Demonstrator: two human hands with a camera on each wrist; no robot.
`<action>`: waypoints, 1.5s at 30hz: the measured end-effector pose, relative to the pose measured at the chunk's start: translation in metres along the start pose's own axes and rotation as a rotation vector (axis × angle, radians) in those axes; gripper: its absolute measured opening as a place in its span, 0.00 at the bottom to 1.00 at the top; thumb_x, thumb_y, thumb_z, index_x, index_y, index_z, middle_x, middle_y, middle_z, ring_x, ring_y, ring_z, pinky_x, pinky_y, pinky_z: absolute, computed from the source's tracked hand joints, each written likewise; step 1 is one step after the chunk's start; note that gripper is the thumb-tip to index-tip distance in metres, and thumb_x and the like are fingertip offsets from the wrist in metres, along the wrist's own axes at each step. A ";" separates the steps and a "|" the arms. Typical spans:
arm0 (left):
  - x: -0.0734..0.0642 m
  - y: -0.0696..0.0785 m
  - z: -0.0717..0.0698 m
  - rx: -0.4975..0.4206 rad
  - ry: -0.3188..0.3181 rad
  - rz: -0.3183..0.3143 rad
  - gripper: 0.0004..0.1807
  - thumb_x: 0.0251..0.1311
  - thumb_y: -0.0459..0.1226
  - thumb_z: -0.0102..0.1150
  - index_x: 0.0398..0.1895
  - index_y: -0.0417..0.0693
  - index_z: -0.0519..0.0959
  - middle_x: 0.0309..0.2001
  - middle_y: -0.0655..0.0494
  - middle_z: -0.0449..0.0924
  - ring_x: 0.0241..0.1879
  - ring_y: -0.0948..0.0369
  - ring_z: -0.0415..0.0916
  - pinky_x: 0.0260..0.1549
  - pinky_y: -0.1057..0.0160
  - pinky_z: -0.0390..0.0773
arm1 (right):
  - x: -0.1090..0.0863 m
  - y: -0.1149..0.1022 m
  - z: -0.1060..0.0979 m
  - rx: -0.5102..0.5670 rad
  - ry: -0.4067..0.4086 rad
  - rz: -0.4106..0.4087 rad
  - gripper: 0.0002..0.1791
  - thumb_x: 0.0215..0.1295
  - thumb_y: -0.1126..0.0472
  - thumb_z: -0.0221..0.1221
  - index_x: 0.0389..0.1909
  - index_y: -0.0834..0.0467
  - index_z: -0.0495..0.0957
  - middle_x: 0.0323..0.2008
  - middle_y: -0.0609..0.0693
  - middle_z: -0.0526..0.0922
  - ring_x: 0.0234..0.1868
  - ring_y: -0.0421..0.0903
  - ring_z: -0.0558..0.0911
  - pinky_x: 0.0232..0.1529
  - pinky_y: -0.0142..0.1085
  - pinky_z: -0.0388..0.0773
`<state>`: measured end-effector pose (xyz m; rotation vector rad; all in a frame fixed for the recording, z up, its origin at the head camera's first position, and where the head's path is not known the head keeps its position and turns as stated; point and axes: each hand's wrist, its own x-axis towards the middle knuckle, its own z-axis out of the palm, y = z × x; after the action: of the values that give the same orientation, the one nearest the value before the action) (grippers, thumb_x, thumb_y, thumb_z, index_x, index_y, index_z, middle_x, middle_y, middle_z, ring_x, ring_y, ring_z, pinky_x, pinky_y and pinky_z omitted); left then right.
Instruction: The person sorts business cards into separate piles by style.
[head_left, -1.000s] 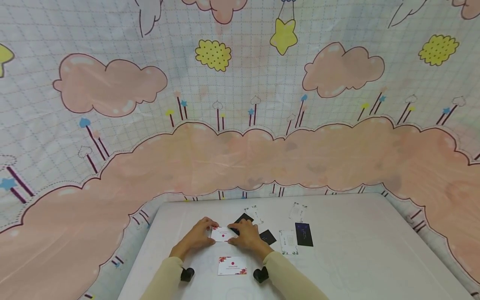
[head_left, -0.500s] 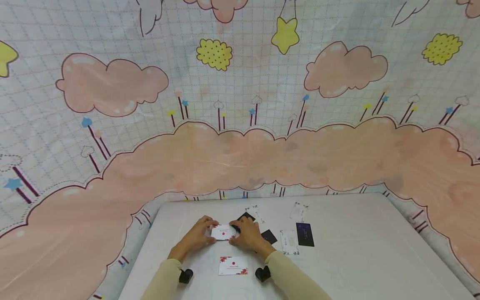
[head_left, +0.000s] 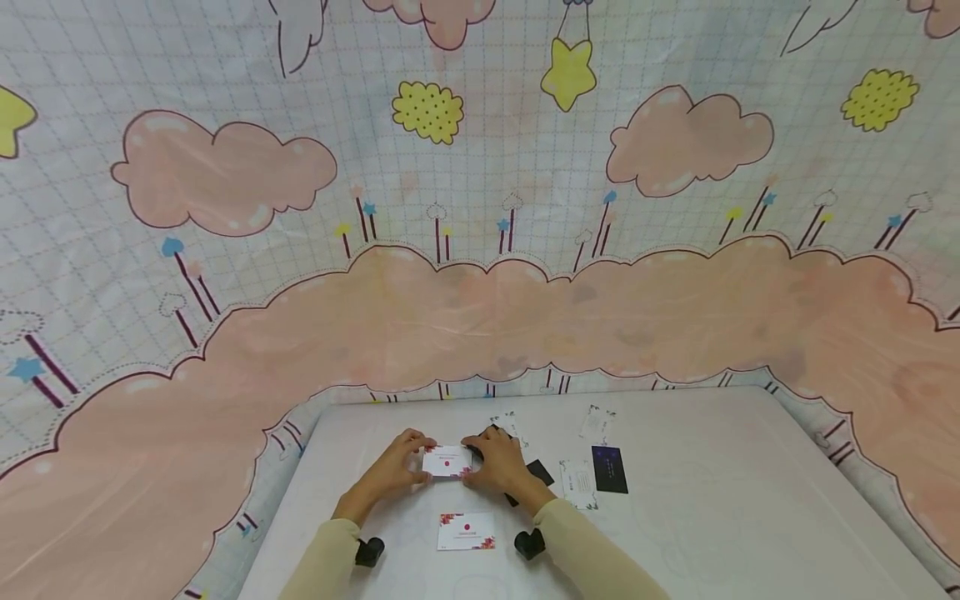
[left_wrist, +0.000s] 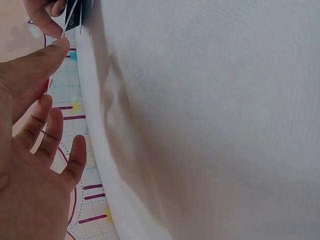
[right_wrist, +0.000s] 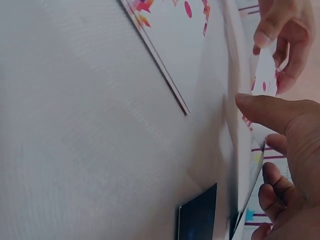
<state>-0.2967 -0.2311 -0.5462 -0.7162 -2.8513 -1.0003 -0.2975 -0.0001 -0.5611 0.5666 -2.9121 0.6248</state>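
A white business card [head_left: 447,461] with red floral corners and a red dot is held up between both hands. My left hand [head_left: 390,468] pinches its left edge between thumb and fingers; the remaining fingers spread loosely in the left wrist view. On the right edge, my right hand [head_left: 501,463] pinches the same card with thumb and index finger, as the right wrist view also shows. Nearer the body lies a small stack of matching business cards [head_left: 467,532], its layered edge visible in the right wrist view. A black card [right_wrist: 197,217] lies beneath the right hand, partly hidden.
To the right lie a black card [head_left: 609,469], a white card with grey leaf corners [head_left: 577,484] and another pale card [head_left: 597,424]. A further leaf-cornered card [head_left: 507,427] is behind the right hand. All rest on a white-covered table [head_left: 750,500] before a printed curtain [head_left: 480,325].
Both hands have shifted slightly forward, away from the body, with the held card. The right hand now covers more of the black card behind it. The stack stays put.
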 end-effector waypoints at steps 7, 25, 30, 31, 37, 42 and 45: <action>0.000 0.003 -0.003 -0.033 -0.021 -0.050 0.27 0.49 0.32 0.73 0.55 0.50 0.79 0.55 0.51 0.71 0.56 0.51 0.72 0.57 0.44 0.72 | -0.001 0.000 -0.003 0.015 -0.016 -0.012 0.33 0.49 0.44 0.73 0.59 0.40 0.78 0.41 0.46 0.74 0.44 0.43 0.70 0.48 0.45 0.68; -0.009 0.013 -0.013 0.024 0.022 -0.103 0.28 0.51 0.34 0.72 0.58 0.54 0.78 0.57 0.53 0.71 0.58 0.51 0.70 0.59 0.44 0.73 | 0.000 -0.003 -0.016 0.040 0.052 -0.044 0.30 0.46 0.44 0.75 0.52 0.42 0.80 0.39 0.45 0.72 0.42 0.43 0.68 0.41 0.38 0.62; -0.012 0.016 -0.015 0.031 0.018 -0.102 0.29 0.53 0.34 0.72 0.60 0.53 0.77 0.57 0.53 0.72 0.58 0.52 0.70 0.60 0.45 0.72 | 0.000 -0.003 -0.019 0.046 0.056 -0.050 0.30 0.46 0.44 0.75 0.53 0.41 0.80 0.40 0.45 0.72 0.42 0.43 0.68 0.43 0.39 0.64; -0.013 0.017 -0.015 0.034 0.015 -0.099 0.29 0.53 0.35 0.71 0.60 0.52 0.76 0.57 0.53 0.72 0.58 0.52 0.70 0.60 0.45 0.72 | -0.001 -0.004 -0.020 0.047 0.053 -0.049 0.30 0.46 0.44 0.75 0.53 0.41 0.80 0.40 0.45 0.72 0.43 0.43 0.68 0.44 0.40 0.64; -0.017 0.020 -0.016 0.041 0.012 -0.092 0.29 0.53 0.35 0.71 0.61 0.53 0.76 0.57 0.54 0.72 0.58 0.52 0.69 0.60 0.45 0.72 | -0.005 -0.007 -0.025 0.063 0.044 -0.054 0.30 0.46 0.44 0.75 0.53 0.42 0.80 0.41 0.46 0.72 0.45 0.45 0.69 0.45 0.42 0.64; -0.020 0.025 -0.016 0.033 0.019 -0.109 0.29 0.54 0.36 0.71 0.61 0.53 0.76 0.58 0.54 0.72 0.60 0.53 0.69 0.61 0.45 0.72 | -0.011 -0.010 -0.030 0.073 0.050 -0.046 0.30 0.46 0.45 0.75 0.53 0.44 0.80 0.44 0.47 0.74 0.48 0.46 0.71 0.48 0.44 0.68; -0.021 0.029 -0.017 0.034 0.032 -0.099 0.30 0.54 0.36 0.71 0.62 0.53 0.75 0.59 0.54 0.72 0.61 0.52 0.68 0.61 0.44 0.72 | -0.015 -0.011 -0.034 0.093 0.063 -0.035 0.31 0.47 0.46 0.75 0.54 0.46 0.79 0.46 0.48 0.76 0.49 0.47 0.72 0.51 0.46 0.69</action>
<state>-0.2669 -0.2301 -0.5200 -0.5567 -2.8940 -0.9622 -0.2783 0.0104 -0.5290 0.5955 -2.8200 0.7627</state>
